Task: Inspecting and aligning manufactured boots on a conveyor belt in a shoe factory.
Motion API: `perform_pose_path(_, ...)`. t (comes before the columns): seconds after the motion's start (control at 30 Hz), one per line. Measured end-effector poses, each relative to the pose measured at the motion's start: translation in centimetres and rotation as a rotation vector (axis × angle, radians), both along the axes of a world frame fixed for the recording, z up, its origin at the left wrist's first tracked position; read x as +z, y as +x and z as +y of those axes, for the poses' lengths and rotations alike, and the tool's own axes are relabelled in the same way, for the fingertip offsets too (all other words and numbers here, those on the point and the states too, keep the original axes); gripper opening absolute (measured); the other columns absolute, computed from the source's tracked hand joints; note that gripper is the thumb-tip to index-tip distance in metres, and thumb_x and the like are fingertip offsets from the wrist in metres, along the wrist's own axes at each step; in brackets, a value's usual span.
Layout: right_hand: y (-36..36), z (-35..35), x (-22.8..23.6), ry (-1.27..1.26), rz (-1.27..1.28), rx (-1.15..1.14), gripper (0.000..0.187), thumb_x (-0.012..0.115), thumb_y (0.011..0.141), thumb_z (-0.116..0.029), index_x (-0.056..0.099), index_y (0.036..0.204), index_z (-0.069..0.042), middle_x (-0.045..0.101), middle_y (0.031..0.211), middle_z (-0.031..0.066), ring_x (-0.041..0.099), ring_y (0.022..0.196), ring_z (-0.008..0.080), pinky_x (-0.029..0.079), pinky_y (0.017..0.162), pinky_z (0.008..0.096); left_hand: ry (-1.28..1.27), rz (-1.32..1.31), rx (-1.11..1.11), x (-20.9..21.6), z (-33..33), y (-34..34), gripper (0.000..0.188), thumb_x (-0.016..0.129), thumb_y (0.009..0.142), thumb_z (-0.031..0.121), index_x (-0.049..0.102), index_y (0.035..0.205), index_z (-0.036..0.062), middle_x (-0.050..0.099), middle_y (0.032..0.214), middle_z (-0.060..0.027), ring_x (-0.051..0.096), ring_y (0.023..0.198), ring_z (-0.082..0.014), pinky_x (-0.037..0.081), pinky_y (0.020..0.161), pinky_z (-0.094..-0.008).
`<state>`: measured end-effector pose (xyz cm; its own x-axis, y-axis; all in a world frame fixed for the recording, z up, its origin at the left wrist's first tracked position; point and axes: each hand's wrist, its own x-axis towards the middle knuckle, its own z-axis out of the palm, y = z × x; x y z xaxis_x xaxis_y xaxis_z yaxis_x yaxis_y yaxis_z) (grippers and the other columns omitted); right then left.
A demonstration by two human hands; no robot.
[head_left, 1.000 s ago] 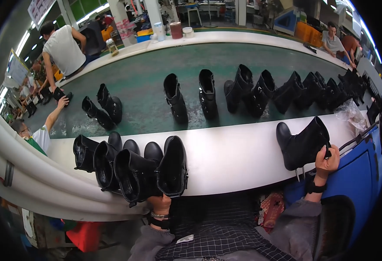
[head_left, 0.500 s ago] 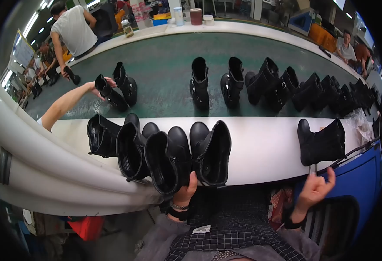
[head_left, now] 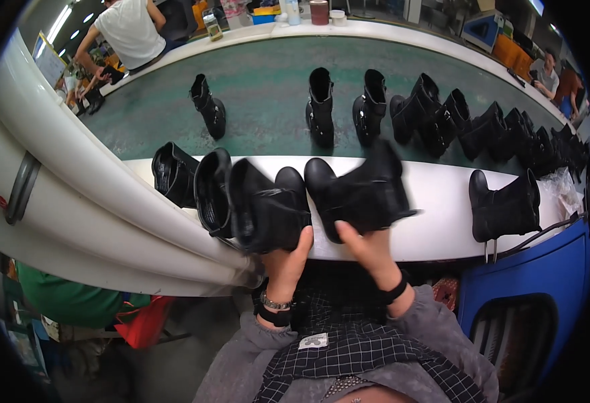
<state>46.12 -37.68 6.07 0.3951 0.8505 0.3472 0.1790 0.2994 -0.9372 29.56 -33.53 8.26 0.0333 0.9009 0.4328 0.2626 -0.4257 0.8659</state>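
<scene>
Two black boots are in my hands over the white ledge (head_left: 436,232). My left hand (head_left: 287,269) is closed on the heel end of one boot (head_left: 275,205), thumb along its side. Around the heel of the other boot (head_left: 358,191) my right hand (head_left: 372,255) is closed; its shaft tilts right and is smeared by motion. The two toes point away from me, close together. My fingers under the boots are hidden. Left of them, a black boot (head_left: 213,201) and another boot (head_left: 174,178) sit on the ledge with their openings toward me.
Beyond the ledge runs a green belt (head_left: 268,101), with a lone boot (head_left: 209,111) at left and several boots (head_left: 442,124) at right. One boot (head_left: 506,207) lies by metal prongs above a blue machine (head_left: 577,262). White curved housing (head_left: 93,174) borders my left. People sit across.
My right hand has moved left from beside the far-right boot and taken the rightmost boot of the group. Both held boots have tipped. Another person's hand and one boot have left the belt's left.
</scene>
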Motion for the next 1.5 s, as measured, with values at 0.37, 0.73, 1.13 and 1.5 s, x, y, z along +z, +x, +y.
perform_pose_path(0.37, 6.7, -8.9, -3.5, 0.128, 1.027, -0.011, 0.04, 0.06, 0.082, -0.016, 0.06, 0.117, 0.004, 0.066, 0.115, 0.0148, 0.063, 0.108, 0.0285, 0.048, 0.098, 0.0442, -0.677, -1.0, -0.377, -4.5, -3.5, 8.0, 0.041, 0.063, 0.085, 0.016, 0.055, 0.123, 0.0037, 0.06, 0.119, -0.0074, 0.059, 0.109, -0.021, 0.048, 0.098, -0.0368)
perform_pose_path(0.73, 6.0, -9.3, -4.3, 0.167, 0.999, -0.09, 0.049, 0.062, 0.08, -0.014, 0.055, 0.127, -0.004, 0.064, 0.119, 0.0116, 0.062, 0.11, 0.0253, 0.048, 0.098, 0.0421, -0.657, -0.899, -0.415, -5.0, -3.9, 10.2, 0.044, 0.063, 0.086, 0.025, 0.056, 0.123, 0.0039, 0.061, 0.12, -0.0077, 0.059, 0.111, -0.0218, 0.046, 0.1, -0.0389)
perform_pose_path(1.13, 6.1, -9.6, -5.1, 0.192, 0.978, -0.087, 0.053, 0.061, 0.081, -0.013, 0.05, 0.131, -0.003, 0.06, 0.125, 0.0122, 0.058, 0.117, 0.0258, 0.044, 0.103, 0.042, -0.721, -0.93, -0.508, -5.6, -3.8, 9.6, 0.045, 0.063, 0.087, 0.016, 0.051, 0.128, 0.0038, 0.058, 0.124, -0.0085, 0.057, 0.114, -0.0213, 0.046, 0.102, -0.0374)
perform_pose_path(1.5, 13.9, -11.0, -1.8, 0.053, 0.335, -0.438, 0.05, 0.063, 0.075, -0.003, 0.054, 0.124, 0.0, 0.058, 0.12, 0.0108, 0.057, 0.109, 0.0234, 0.043, 0.099, 0.0351, -0.282, -0.587, -0.241, -3.1, -1.7, 6.9, 0.038, 0.066, 0.084, 0.007, 0.057, 0.119, -0.0014, 0.059, 0.118, -0.0084, 0.057, 0.108, -0.0185, 0.043, 0.099, -0.032)
